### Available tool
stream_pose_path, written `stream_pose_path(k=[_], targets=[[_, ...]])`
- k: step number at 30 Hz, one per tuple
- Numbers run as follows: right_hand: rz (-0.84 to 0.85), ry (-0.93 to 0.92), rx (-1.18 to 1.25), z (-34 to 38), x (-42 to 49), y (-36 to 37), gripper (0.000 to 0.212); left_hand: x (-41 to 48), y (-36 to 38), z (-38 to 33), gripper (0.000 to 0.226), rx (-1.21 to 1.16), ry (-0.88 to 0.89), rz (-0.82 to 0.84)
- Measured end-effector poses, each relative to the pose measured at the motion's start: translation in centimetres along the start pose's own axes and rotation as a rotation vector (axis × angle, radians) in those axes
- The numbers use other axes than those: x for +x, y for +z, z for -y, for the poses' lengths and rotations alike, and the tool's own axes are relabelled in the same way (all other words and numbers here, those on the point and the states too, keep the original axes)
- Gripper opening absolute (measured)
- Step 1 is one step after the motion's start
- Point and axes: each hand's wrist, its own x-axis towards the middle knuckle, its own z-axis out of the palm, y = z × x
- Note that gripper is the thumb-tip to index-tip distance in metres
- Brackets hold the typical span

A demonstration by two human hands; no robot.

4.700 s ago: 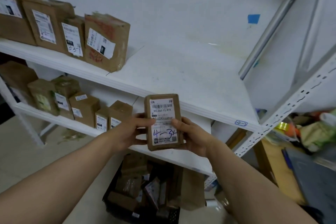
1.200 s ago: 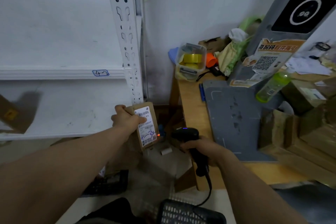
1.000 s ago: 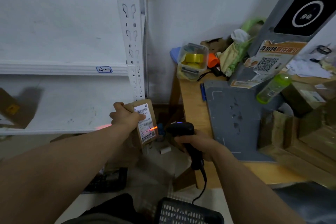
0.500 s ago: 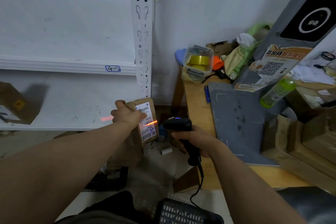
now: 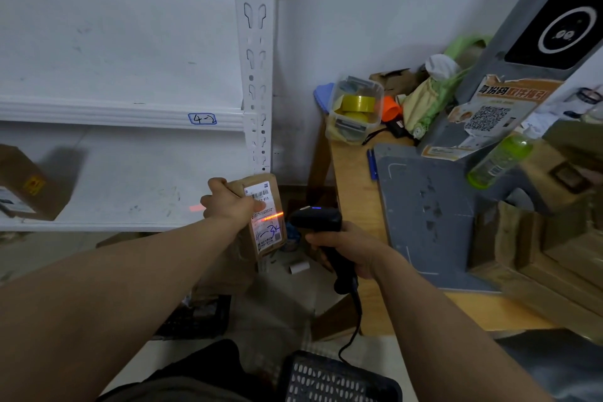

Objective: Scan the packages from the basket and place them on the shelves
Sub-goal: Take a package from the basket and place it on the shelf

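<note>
- Basket (image 5: 339,378) sits nearest us, below both wrists.
- Our right hand (image 5: 355,251) has its fingers curled round the scanner (image 5: 318,222).
- Our left hand (image 5: 228,206) has fingers wrapped round the package (image 5: 264,215), with the red beam across its label, so we judge this the scanning step.
- Next we probably carry the package to the shelf (image 5: 114,112) beyond our left fingers, keeping the grip firm.

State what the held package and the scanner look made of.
The package looks like cardboard: dull brown faces, boxy corners, and a white paper label stuck on. The scanner is probably black plastic, judging by its smooth, faintly glossy moulded shell.
</note>
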Motion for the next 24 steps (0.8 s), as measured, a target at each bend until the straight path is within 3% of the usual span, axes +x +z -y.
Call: stream_pose_path(k=[10,15,19,22,24], targets=[[-0.101,0.040,-0.087,-0.3,0.4,-2.3,0.029,0.3,0.5,-0.4,0.087,-0.032,-0.017,0.061],[-0.428,0.161,-0.315,-3.2,3.1,-6.1,0.035,0.2,0.9,-0.7,0.073,-0.143,-0.020,0.270],[-0.493,0.233,-0.386,-5.5,4.0,-8.2,0.029,-0.3,1.4,-1.4,0.069,-0.178,-0.001,0.415],[-0.540,0.245,-0.442,-6.4,4.6,-8.8,0.006,-0.4,1.6,-1.7,0.073,-0.175,0.004,0.472],[-0.545,0.282,-0.455,-7.0,4.9,-9.0,0.011,-0.4,1.6,-2.0,0.073,-0.166,0.008,0.493]])
